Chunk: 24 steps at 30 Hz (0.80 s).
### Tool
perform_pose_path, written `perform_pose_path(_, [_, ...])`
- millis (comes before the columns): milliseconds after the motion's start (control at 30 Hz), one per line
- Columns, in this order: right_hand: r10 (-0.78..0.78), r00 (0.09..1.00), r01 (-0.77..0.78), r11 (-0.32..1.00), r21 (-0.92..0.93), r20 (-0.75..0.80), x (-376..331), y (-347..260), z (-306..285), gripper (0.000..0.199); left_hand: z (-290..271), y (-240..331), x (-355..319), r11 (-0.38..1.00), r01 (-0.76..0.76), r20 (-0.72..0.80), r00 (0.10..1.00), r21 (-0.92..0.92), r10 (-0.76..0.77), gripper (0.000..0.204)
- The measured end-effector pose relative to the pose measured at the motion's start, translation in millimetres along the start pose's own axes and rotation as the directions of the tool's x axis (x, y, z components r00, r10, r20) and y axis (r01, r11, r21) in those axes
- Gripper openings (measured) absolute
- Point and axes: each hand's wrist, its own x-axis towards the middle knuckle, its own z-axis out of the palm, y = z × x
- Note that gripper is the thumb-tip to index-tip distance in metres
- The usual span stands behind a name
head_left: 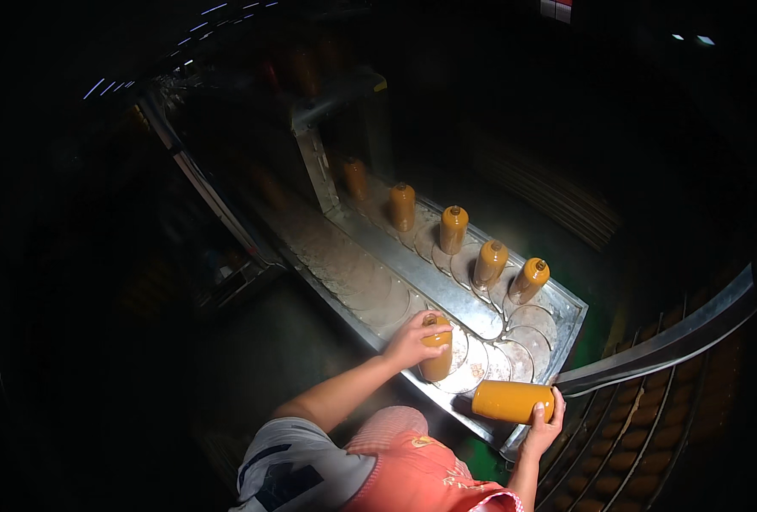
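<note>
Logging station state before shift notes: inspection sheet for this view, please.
Surface: metal conveyor tray with round carrier discs, some bare.
Job's things: upright orange canister on a disc; second orange canister held on its side; five more standing in a row.
Clutter: nothing seen.
Grippers: left hand grips the upright canister; right hand holds the sideways one.
Cables: nothing seen.
Surroundings: dark; curved rail and stacked canisters at right.

The person wears a short-sleeved grey shirt (297, 465) with dark blue markings on the sleeve, and over it an orange-red apron (421, 474) with a finely checked upper edge and pale printing. Both forearms are bare; the hands are ungloved.
</note>
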Motion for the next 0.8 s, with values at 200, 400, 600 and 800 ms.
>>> perform_pose_path(200, [-0.329,0.877,0.411,0.891,-0.192,0.350,24.7,5.8,158.8,0.039,-7.3,-68.5,29.4,0.928,-0.278,0.002,0.958,0.248,0.286,0.040])
perform_pose_path(400, [-0.272,0.825,0.456,0.838,-0.298,0.496,20.0,12.4,196.5,0.033,12.4,-106.0,13.4,0.951,-0.135,0.016,0.991,0.280,0.136,0.039])
perform_pose_path(600, [-0.227,0.897,0.347,0.893,-0.285,0.380,-19.7,-66.0,112.2,0.035,-30.3,-18.0,-4.8,0.980,-0.083,-0.225,0.967,0.178,0.123,0.032])
perform_pose_path(800, [0.035,0.998,-0.044,0.984,-0.174,-0.055,-97.9,-120.7,-40.3,0.027,-3.1,113.1,-31.2,0.908,-0.093,0.055,0.991,-0.408,0.125,0.025])
